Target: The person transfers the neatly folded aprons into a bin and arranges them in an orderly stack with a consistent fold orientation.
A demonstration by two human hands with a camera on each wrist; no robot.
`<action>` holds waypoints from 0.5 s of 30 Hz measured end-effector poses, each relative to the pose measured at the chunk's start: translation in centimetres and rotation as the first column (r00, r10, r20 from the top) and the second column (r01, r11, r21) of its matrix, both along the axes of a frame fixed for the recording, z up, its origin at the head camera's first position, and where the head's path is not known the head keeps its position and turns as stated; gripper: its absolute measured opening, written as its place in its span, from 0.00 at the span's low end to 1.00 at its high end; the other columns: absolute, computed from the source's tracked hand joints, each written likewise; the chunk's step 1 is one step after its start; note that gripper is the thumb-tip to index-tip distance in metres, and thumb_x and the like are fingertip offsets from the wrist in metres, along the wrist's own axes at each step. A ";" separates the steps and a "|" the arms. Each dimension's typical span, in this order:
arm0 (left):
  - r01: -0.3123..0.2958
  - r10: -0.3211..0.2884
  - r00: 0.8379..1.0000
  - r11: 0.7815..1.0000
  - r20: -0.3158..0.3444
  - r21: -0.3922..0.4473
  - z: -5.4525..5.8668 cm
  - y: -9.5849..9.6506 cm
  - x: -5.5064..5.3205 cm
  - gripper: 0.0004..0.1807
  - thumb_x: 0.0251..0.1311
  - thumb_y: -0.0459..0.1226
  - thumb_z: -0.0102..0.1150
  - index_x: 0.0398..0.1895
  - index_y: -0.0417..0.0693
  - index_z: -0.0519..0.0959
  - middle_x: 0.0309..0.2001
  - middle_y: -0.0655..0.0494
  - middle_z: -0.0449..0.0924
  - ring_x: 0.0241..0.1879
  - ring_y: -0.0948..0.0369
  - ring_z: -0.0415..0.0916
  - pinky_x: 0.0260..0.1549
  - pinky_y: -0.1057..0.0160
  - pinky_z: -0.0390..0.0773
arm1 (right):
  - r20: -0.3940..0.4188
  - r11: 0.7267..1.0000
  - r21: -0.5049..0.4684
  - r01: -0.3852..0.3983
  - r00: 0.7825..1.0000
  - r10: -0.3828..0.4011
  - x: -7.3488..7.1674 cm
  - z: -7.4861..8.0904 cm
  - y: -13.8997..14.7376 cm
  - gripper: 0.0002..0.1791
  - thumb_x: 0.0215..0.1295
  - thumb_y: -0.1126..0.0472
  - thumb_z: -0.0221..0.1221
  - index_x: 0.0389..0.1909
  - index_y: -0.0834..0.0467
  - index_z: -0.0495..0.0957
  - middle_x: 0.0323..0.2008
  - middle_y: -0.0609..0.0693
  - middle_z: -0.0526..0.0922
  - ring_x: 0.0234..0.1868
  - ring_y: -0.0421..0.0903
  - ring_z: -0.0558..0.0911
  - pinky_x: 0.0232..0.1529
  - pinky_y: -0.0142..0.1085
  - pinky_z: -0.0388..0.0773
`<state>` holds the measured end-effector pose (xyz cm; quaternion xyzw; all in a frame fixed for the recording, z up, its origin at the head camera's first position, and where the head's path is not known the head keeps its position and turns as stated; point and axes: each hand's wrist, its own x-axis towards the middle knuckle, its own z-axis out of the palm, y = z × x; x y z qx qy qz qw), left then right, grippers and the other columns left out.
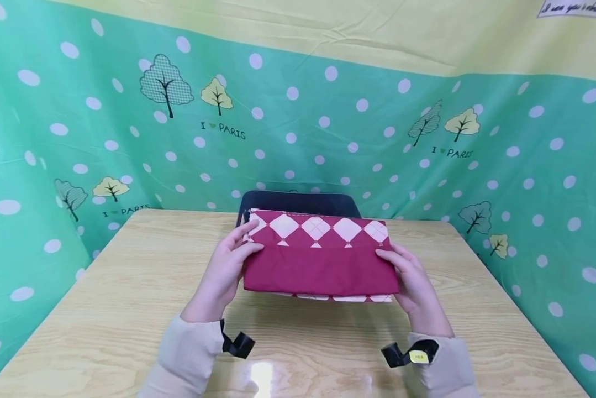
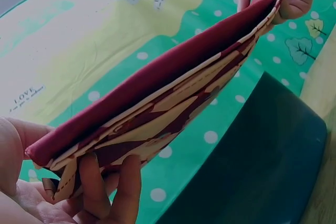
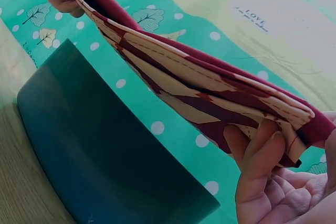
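Both hands hold up a folded maroon cloth (image 1: 320, 268) with a band of white diamonds along its upper part. My left hand (image 1: 224, 271) grips its left end, thumb on the front face and fingers behind. At the opposite end, my right hand (image 1: 414, 276) pinches the cloth in the same way. Several stacked layers of the cloth (image 2: 157, 114) show in the left wrist view, the fingers (image 2: 128, 187) curled under them. From the right wrist side, fingers (image 3: 260, 156) press against the patterned underside.
Behind the cloth, a dark blue bin (image 1: 300, 202) stands at the table's far edge, its lower part hidden in the head view. The light wooden table (image 1: 143, 287) spreads to both sides. A green dotted curtain (image 1: 298, 121) hangs along the back and sides.
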<state>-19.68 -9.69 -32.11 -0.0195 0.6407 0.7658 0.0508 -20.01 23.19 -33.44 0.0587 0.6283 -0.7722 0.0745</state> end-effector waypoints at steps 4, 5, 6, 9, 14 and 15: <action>-0.009 0.009 1.000 0.999 -0.002 0.035 0.0 -0.1 -0.1 0.31 0.70 0.32 0.49 0.75 0.56 0.62 0.74 0.52 0.62 0.68 0.53 0.64 0.46 0.71 0.80 | -0.004 1.000 0.008 0.003 1.000 -0.003 0.0 -0.1 -0.1 0.34 0.73 0.55 0.53 0.76 0.57 0.55 0.44 0.36 0.83 0.44 0.37 0.86 0.47 0.31 0.84; -0.013 0.013 1.000 0.999 0.000 0.044 0.0 -0.1 -0.1 0.31 0.70 0.32 0.49 0.75 0.56 0.62 0.74 0.52 0.62 0.68 0.53 0.64 0.46 0.71 0.80 | -0.008 1.000 0.004 0.005 1.000 -0.005 0.0 -0.1 -0.2 0.34 0.73 0.55 0.54 0.76 0.57 0.55 0.44 0.37 0.83 0.43 0.37 0.86 0.46 0.31 0.84; -0.017 0.017 1.000 0.999 0.001 0.052 0.1 -0.1 -0.1 0.31 0.70 0.32 0.49 0.75 0.56 0.62 0.74 0.52 0.62 0.68 0.53 0.64 0.45 0.71 0.80 | -0.008 1.000 -0.005 0.007 1.000 -0.007 0.0 -0.1 -0.2 0.34 0.73 0.56 0.54 0.76 0.56 0.55 0.44 0.36 0.84 0.43 0.37 0.86 0.46 0.31 0.84; -0.023 0.023 1.000 0.997 0.004 0.072 0.1 -0.1 -0.1 0.31 0.69 0.32 0.50 0.75 0.58 0.62 0.73 0.53 0.62 0.67 0.54 0.65 0.45 0.71 0.81 | -0.019 0.999 -0.041 0.004 1.000 -0.004 0.0 -0.2 -0.3 0.33 0.73 0.58 0.53 0.75 0.57 0.55 0.43 0.36 0.85 0.43 0.37 0.87 0.46 0.31 0.84; -0.021 0.021 1.000 0.994 -0.003 0.106 0.3 -0.2 -0.1 0.32 0.68 0.31 0.51 0.74 0.58 0.63 0.73 0.52 0.60 0.68 0.54 0.64 0.47 0.69 0.82 | -0.038 0.996 -0.086 -0.006 0.999 0.003 -0.1 -0.2 -0.4 0.33 0.74 0.59 0.52 0.76 0.57 0.54 0.45 0.36 0.85 0.46 0.36 0.86 0.48 0.30 0.83; -0.023 0.024 1.000 0.993 -0.006 0.116 0.3 -0.3 -0.1 0.32 0.68 0.30 0.51 0.74 0.58 0.63 0.73 0.52 0.61 0.68 0.54 0.64 0.47 0.69 0.82 | -0.037 0.996 -0.086 -0.007 0.999 0.004 -0.2 -0.1 -0.4 0.33 0.74 0.59 0.52 0.77 0.57 0.54 0.46 0.36 0.84 0.46 0.36 0.86 0.49 0.30 0.82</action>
